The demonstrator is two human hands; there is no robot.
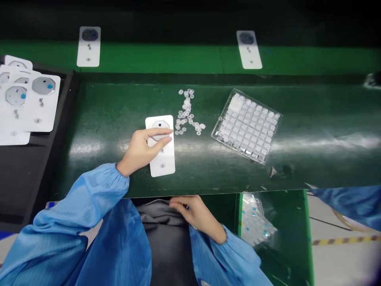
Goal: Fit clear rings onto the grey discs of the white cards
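My left hand (147, 149) lies over a white card (162, 169) on the green work surface. Its thumb and index finger stretch across the card's grey octagonal window, tips slightly apart near the right edge. Just right of the card, small round translucent discs (186, 111) are scattered. Further right, a clear plastic tray (247, 126) holds rows of small whitish pieces. My right hand (198, 214) is low at the table's front edge, before my lap. Its thumb and index finger curve together at the tips; anything between them is too small to make out.
At left, a black tray (20, 171) holds overlapping white cards (44, 111), some with blue dots. Two more cards (89, 47) (250, 51) lie on the far green strip. Below, a green bin (285, 238) contains clear plastic pieces. A blue sleeve (354, 204) shows at right.
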